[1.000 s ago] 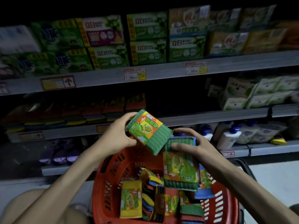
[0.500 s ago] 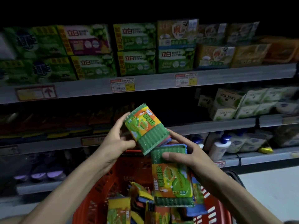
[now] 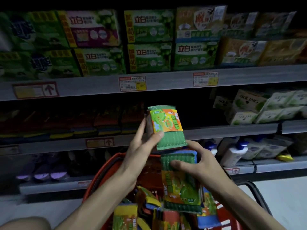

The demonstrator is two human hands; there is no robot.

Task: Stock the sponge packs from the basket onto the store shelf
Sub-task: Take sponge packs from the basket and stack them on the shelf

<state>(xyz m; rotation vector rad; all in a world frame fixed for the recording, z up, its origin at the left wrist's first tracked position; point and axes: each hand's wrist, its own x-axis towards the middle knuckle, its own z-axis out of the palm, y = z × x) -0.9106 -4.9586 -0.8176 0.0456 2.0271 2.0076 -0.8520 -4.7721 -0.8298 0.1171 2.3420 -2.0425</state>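
Head view: the left hand [image 3: 141, 146] is raised in front of the middle shelf [image 3: 232, 130]. Its grip pinches one green sponge pack [image 3: 167, 128], thumb on the near face and fingers behind, with the pack upright and its top leaning slightly left. The right hand [image 3: 204, 165] sits lower and nearer, just right of the left hand. Its grip is curled round a stack of sponge packs [image 3: 181, 185], a green pack in front and a blue-edged one behind, held above the red basket [image 3: 99, 176]. The raised pack's lower corner is just beside the right hand's fingers; contact cannot be confirmed. Loose packs [image 3: 124, 218] lie in the basket. A dim shelved row [image 3: 106, 120] of sponge packs occupies the middle shelf, left of the raised pack. Boxed goods [image 3: 149, 42] fill the upper shelf. White bottles [image 3: 232, 153] stand on the lower shelf at right.
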